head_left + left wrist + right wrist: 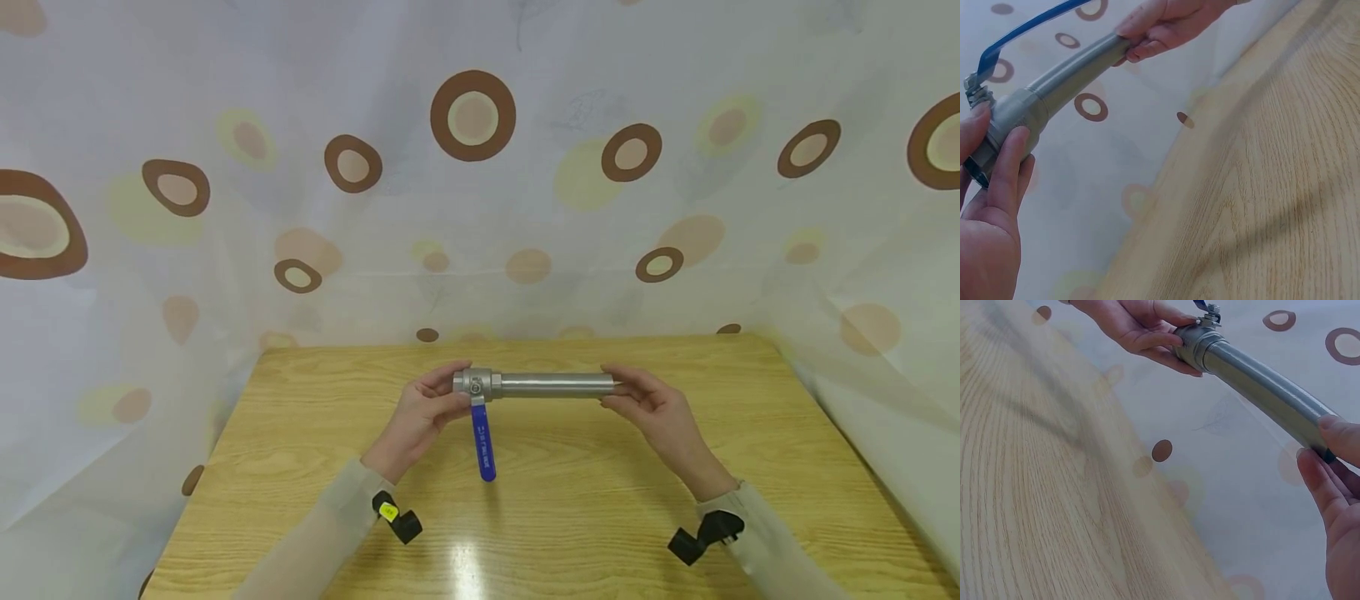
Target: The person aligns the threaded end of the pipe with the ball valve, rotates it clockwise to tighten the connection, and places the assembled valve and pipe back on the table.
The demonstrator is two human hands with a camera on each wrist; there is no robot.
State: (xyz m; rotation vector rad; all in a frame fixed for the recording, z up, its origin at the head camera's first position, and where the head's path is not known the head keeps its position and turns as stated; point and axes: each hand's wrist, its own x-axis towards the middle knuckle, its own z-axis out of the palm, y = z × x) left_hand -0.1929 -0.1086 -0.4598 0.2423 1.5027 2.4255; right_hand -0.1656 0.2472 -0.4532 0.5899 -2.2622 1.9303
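Observation:
A metal ball valve point(477, 383) with a blue lever handle point(483, 442) is joined to a straight steel pipe point(557, 384), and the two are held level above the table. My left hand point(420, 417) grips the valve body at its free end, thumb on one side and fingers on the other. At the pipe's far end my right hand point(660, 417) pinches it between thumb and fingers. The lever points toward me in the head view. In the left wrist view the valve's open end point(982, 165) shows between the left fingers. The pipe's end lies partly hidden in the right hand.
A wood-grain table point(570, 517) lies below both hands. White cloth with brown and yellow rings point(487, 217) hangs behind the table and along its sides. Black camera mounts sit on the left wrist point(397, 518) and the right wrist point(708, 535).

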